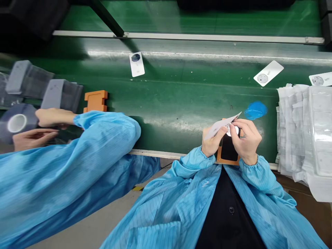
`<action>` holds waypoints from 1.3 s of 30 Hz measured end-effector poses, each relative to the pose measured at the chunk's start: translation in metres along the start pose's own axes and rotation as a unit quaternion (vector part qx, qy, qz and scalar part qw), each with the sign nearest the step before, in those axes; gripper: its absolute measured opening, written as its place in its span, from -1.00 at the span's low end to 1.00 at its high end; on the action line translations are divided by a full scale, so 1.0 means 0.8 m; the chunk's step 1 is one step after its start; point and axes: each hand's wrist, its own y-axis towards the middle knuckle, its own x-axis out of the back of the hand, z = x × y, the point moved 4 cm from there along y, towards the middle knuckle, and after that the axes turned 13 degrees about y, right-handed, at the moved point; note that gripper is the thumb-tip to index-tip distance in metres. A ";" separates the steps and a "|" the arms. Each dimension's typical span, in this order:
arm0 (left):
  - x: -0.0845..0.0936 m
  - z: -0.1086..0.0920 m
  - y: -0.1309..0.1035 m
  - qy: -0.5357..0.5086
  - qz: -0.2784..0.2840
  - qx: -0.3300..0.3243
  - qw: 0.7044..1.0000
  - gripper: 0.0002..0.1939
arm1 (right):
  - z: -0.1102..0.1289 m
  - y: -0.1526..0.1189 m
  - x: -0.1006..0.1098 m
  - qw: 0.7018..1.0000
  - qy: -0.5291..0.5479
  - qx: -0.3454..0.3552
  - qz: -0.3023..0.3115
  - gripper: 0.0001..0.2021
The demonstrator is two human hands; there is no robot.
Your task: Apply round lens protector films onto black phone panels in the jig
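Observation:
A white card (pixel 217 128) is pinched between the thumb and fingers of my left hand (pixel 210 144), tilted up. My right hand (pixel 247 139) has thumb and fingertips closed at the card's right edge, on a pale, shiny piece (pixel 234 130) that looks like a round sticker; its shape is partly hidden by my fingers. Under both hands, at the front edge of the bench, lies a flat black rectangular item (pixel 229 149) in an orange fixture (pixel 220 157).
White cards with round marks lie farther back, one left (pixel 137 64) and one right (pixel 268 73). A blue blob (pixel 256 110) lies beyond my right hand. Clear trays (pixel 320 131) and white packets (pixel 290 128) stand right. A co-worker's sleeve (pixel 103 141) reaches in left, near another orange fixture (pixel 95 100).

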 end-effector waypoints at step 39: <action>-0.010 -0.002 -0.023 0.454 0.215 -0.420 0.756 -0.61 | -0.034 -0.045 0.073 0.949 -0.052 0.061 0.305 -0.58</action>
